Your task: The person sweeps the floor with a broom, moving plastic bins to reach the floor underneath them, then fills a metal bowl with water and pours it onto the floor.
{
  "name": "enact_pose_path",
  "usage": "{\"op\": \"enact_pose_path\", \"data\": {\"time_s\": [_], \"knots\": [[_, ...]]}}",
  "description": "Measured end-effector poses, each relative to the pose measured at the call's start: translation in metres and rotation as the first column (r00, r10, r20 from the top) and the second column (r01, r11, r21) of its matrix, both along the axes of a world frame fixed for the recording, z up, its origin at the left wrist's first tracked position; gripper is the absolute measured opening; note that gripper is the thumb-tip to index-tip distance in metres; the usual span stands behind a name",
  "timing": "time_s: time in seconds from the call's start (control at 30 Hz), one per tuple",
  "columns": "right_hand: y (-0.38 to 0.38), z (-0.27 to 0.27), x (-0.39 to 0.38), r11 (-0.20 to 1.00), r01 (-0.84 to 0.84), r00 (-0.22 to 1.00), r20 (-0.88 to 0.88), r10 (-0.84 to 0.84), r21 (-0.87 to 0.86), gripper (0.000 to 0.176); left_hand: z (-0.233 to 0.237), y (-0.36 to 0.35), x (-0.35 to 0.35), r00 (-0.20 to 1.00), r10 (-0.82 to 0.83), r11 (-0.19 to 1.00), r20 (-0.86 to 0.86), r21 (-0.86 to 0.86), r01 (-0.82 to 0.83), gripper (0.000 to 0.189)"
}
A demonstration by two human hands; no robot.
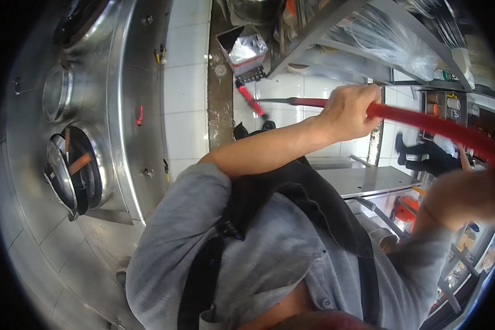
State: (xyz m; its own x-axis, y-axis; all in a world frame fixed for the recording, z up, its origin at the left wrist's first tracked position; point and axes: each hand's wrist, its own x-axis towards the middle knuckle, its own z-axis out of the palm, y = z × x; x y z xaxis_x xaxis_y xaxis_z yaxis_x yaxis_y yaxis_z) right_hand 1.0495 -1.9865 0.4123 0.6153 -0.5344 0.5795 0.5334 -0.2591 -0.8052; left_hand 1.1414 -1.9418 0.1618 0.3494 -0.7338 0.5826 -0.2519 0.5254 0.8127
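Note:
My left hand is wrapped round the red pole of a floor squeegee. The pole crosses the view from the right edge and narrows to a thin neck past my fist. At its far end a slim red head with black ends lies on the tiled floor beside a drain channel. My right hand, smeared by motion, is at the right edge, close below the upper part of the pole; its fingers do not show.
To the left runs a steel cooking range with pans in a wok opening. Ahead stands an open box with foil, under grey shelving with plastic bags. A person in dark trousers is at the right, near an orange bucket.

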Motion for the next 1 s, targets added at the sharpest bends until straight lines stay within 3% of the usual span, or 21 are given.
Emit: {"op": "enact_pose_path", "data": {"time_s": [0.03, 0.13, 0.2, 0.27, 0.3, 0.33, 0.37, 0.4, 0.43, 0.5, 0.57, 0.63, 0.7, 0.83, 0.9, 0.97, 1.0], "knots": [[0.004, 0.024, -0.005, 0.988, -0.139, 0.985, -0.111, 0.131, -0.062, 0.036, -0.006, 0.000, -0.003, 0.989, -0.144, 0.973, 0.033, 0.189, 0.135, 0.016], [-0.001, 0.034, -0.018, 0.948, -0.279, 0.925, -0.307, 0.223, -0.152, 0.047, -0.065, -0.025, -0.025, 0.984, -0.142, 0.968, 0.106, 0.220, 0.116, 0.026], [0.006, -0.040, -0.012, 0.940, 0.036, 0.969, -0.220, -0.116, -0.340, 0.029, -0.110, -0.053, -0.036, 0.997, -0.064, 0.969, 0.044, 0.243, 0.051, 0.029], [-0.001, -0.105, 0.010, 0.871, 0.275, 0.905, -0.196, -0.377, -0.407, 0.015, -0.164, -0.077, -0.029, 0.997, -0.083, 0.942, -0.001, 0.327, 0.078, 0.020], [0.001, -0.124, 0.032, 0.932, 0.263, 0.913, -0.247, -0.324, -0.249, 0.017, -0.186, -0.084, -0.024, 0.996, -0.093, 0.906, 0.008, 0.415, 0.082, 0.015], [-0.002, -0.133, 0.037, 0.937, 0.242, 0.920, -0.247, -0.304, -0.253, 0.017, -0.194, -0.083, -0.017, 0.997, -0.071, 0.909, 0.006, 0.411, 0.062, 0.015], [-0.006, -0.140, 0.039, 0.946, 0.292, 0.931, -0.184, -0.315, -0.138, 0.019, -0.202, -0.077, -0.010, 0.999, -0.042, 0.900, 0.012, 0.434, 0.032, 0.013], [-0.010, -0.143, 0.040, 0.945, 0.326, 0.937, -0.134, -0.324, -0.007, 0.022, -0.204, -0.067, -0.006, 1.000, -0.006, 0.885, 0.010, 0.466, 0.001, 0.012], [-0.019, -0.133, 0.036, 0.987, 0.132, 0.984, -0.135, -0.119, 0.088, 0.037, -0.204, -0.059, -0.005, 1.000, 0.025, 0.876, 0.002, 0.481, -0.023, 0.012], [-0.021, -0.116, 0.048, 0.947, 0.285, 0.951, -0.172, -0.259, 0.146, 0.037, -0.188, -0.042, 0.007, 0.998, 0.058, 0.891, 0.012, 0.451, -0.057, 0.009], [-0.017, -0.111, 0.058, 0.952, 0.278, 0.954, -0.150, -0.259, 0.127, 0.038, -0.180, -0.026, 0.016, 0.996, 0.084, 0.870, -0.004, 0.488, -0.072, 0.008], [-0.009, -0.111, 0.066, 0.990, 0.112, 0.990, -0.100, -0.103, 0.087, 0.032, -0.175, -0.008, 0.027, 0.999, 0.033, 0.837, -0.041, 0.547, -0.006, 0.010], [-0.002, -0.108, 0.075, 0.994, 0.070, 0.994, -0.090, -0.063, 0.080, 0.032, -0.179, 0.005, 0.038, 0.997, 0.076, 0.846, -0.007, 0.530, -0.061, 0.011], [0.018, -0.108, 0.106, 0.953, 0.301, 0.951, -0.084, -0.298, 0.033, 0.034, -0.188, 0.025, 0.071, 0.989, 0.137, 0.840, 0.056, 0.523, -0.146, 0.011], [0.033, -0.103, 0.117, 0.962, 0.274, 0.959, -0.071, -0.274, -0.013, 0.035, -0.181, 0.034, 0.088, 0.984, 0.158, 0.853, 0.084, 0.490, -0.179, 0.011], [0.042, -0.084, 0.122, 0.978, 0.196, 0.979, -0.039, -0.199, -0.067, 0.034, -0.164, 0.042, 0.090, 0.995, 0.077, 0.862, 0.064, 0.497, -0.098, 0.012], [0.043, -0.074, 0.122, 0.996, 0.086, 0.996, 0.003, -0.086, -0.032, 0.032, -0.148, 0.049, 0.093, 0.997, 0.070, 0.893, 0.023, 0.444, -0.073, 0.013]]}}
